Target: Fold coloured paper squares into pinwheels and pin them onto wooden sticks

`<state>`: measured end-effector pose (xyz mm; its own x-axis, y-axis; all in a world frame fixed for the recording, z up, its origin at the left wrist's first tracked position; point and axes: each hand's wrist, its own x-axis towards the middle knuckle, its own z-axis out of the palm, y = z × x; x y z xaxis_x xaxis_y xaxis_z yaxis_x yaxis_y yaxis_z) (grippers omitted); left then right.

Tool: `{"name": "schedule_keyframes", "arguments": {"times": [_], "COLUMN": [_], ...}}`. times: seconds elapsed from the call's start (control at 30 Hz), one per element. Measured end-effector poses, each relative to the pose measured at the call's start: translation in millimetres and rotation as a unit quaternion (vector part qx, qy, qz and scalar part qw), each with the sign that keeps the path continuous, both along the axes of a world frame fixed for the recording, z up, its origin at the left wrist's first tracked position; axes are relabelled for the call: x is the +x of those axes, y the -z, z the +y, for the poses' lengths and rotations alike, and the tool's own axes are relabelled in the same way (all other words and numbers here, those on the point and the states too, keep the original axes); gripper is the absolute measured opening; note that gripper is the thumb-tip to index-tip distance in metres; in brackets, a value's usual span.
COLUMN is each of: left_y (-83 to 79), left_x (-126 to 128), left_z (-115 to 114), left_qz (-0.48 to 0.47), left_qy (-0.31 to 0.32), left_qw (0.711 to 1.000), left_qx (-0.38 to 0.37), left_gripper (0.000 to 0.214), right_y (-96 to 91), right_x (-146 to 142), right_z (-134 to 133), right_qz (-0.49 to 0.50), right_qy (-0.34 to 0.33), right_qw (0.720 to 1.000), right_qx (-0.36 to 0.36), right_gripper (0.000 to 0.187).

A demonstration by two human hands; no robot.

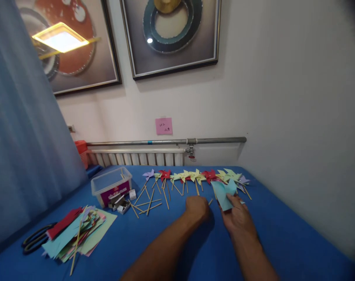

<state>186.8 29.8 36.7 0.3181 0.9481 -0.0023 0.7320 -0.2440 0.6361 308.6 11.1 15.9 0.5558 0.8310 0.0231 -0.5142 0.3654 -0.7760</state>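
My left hand [197,208] is closed in a fist above the blue cloth, and the short tip of a thin wooden stick [210,201] pokes out on its right side; the fingers hide the rest. To its right, my right hand [238,216] pinches a light blue paper pinwheel [224,195], its blades partly folded in. The thumb presses on the paper near the middle. Behind both hands lies a row of finished pinwheels on sticks, among them a red pinwheel [209,175], a yellow pinwheel [196,176] and a purple pinwheel [148,174].
Loose wooden sticks [150,202] lie left of my hands. Farther left are a clear plastic tub [97,187], small open boxes [123,206], a stack of coloured paper [63,238] and black-handled scissors [35,239]. A radiator [136,158] and the wall stand behind the table.
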Motion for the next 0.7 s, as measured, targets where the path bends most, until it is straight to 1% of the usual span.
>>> {"name": "schedule_keyframes", "arguments": {"times": [0.07,0.1,0.13,0.17,0.2,0.27,0.33,0.37,0.4,0.47,0.57,0.7], "left_y": [9.4,14.1,18.2,21.1,22.7,21.9,17.2,14.1,10.9,4.7,-1.7,-3.5], "left_x": [-24.2,-41.7,-62.6,-86.1,-111.0,-159.3,-196.3,-208.0,-214.4,-212.3,-183.2,-138.3], "left_z": [-22.3,-33.1,-42.6,-50.3,-55.7,-59.7,-56.3,-52.7,-48.0,-36.2,-13.6,17.7], "left_qz": [0.088,0.097,0.09,0.073,0.043,0.026,-0.044,-0.06,-0.065,-0.045,-0.03,-0.069], "left_qy": [0.014,0.025,0.023,0.008,-0.021,-0.072,-0.134,-0.152,-0.165,-0.187,-0.217,-0.213], "left_qw": [0.995,0.994,0.994,0.996,0.998,0.995,0.987,0.983,0.979,0.975,0.969,0.97], "left_qx": [0.035,0.053,0.061,0.054,0.052,0.059,0.075,0.086,0.097,0.112,0.11,0.091], "left_gripper": [0.008,0.012,0.018,0.023,0.027,0.036,0.041,0.04,0.038,0.031,0.023,0.009], "right_y": [-3.5,-5.0,-6.2,-7.1,-7.7,-7.8,-6.5,-5.4,-3.9,-0.6,4.1,6.5], "right_x": [-5.7,-10.1,-15.5,-22.0,-29.2,-44.8,-59.3,-65.2,-69.6,-74.1,-71.9,-64.7], "right_z": [-1.8,-3.0,-4.3,-5.7,-7.3,-10.6,-13.6,-14.8,-15.7,-16.6,-16.2,-15.1], "right_qz": [0.032,0.034,0.032,0.031,0.031,0.034,0.032,0.03,0.026,0.013,-0.006,-0.014], "right_qy": [0.002,-0.004,-0.016,-0.027,-0.038,-0.06,-0.086,-0.097,-0.106,-0.116,-0.114,-0.118], "right_qw": [0.999,0.999,0.999,0.999,0.999,0.997,0.995,0.994,0.993,0.992,0.992,0.991], "right_qx": [0.003,0.0,-0.005,-0.01,-0.017,-0.028,-0.038,-0.041,-0.043,-0.045,-0.049,-0.062], "right_gripper": [0.032,0.032,0.033,0.035,0.037,0.043,0.045,0.045,0.045,0.045,0.048,0.051]}}
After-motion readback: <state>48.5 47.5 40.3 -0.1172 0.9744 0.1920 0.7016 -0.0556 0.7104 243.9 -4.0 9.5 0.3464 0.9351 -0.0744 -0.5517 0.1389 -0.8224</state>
